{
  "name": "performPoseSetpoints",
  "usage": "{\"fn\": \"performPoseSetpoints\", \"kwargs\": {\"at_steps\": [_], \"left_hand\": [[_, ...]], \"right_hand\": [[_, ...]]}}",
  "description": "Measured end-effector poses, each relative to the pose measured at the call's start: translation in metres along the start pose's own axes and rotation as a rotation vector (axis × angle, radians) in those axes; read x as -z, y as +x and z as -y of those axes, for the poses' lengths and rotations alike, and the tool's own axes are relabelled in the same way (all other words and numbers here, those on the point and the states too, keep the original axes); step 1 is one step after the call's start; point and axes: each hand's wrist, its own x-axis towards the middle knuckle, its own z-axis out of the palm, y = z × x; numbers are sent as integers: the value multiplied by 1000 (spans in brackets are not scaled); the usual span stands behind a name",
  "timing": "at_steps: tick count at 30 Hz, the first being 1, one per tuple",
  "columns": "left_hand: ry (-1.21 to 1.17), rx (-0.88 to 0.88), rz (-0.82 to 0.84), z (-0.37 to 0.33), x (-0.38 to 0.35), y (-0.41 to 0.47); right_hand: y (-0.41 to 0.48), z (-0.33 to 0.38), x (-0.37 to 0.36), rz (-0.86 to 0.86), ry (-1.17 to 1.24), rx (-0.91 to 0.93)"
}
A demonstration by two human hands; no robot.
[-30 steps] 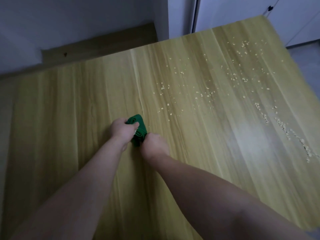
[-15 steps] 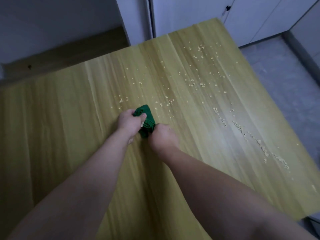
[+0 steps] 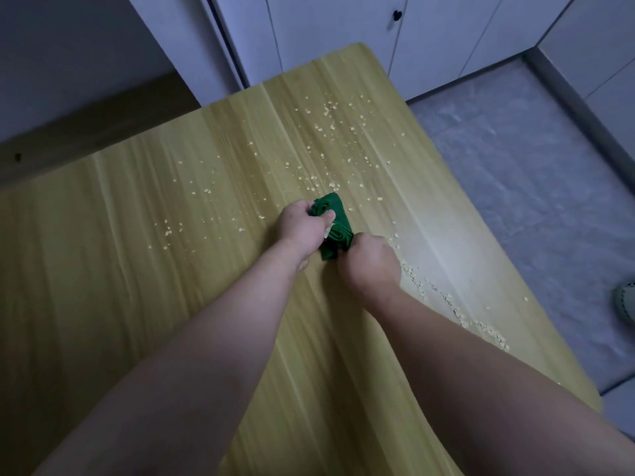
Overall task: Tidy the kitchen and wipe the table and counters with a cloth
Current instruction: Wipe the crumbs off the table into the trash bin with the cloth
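A folded green cloth (image 3: pixel 335 223) lies bunched on the light wooden table (image 3: pixel 120 235). My left hand (image 3: pixel 302 228) grips its far end, thumb and fingers curled round the fold. My right hand (image 3: pixel 369 261) grips the near end, with its fingers hidden under the knuckles. Pale crumbs (image 3: pixel 330 139) are scattered over the table beyond the cloth. A line of crumbs (image 3: pixel 457 314) runs along the right side toward the table's right edge.
White cabinet doors (image 3: pixel 343 29) stand behind the table's far end. Grey floor (image 3: pixel 515 166) lies to the right, with a shoe (image 3: pixel 627 304) at the frame's right edge. A dark wooden ledge (image 3: pixel 86 128) sits beyond the table's far left.
The view has swung right, so the floor and cabinets show more. Both hands keep hold of the cloth, which now sits closer to the crumbs on the right half of the table.
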Motion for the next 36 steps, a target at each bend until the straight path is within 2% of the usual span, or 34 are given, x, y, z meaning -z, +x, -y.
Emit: {"fn": "performPoseSetpoints", "kwargs": {"at_steps": [7, 14, 18, 28, 36], "left_hand": [[-89, 64, 58, -16, -10, -8], [-104, 15, 52, -25, 52, -41], [-122, 5, -17, -10, 104, -61], [-68, 0, -228, 53, 246, -93], [246, -32, -496, 84, 332, -65]], "right_hand": [[2, -7, 13, -20, -58, 29], [-42, 30, 11, 19, -72, 147], [-80, 65, -11, 14, -95, 182], [-163, 161, -95, 133, -120, 314], [-167, 234, -160, 219, -124, 377]]}}
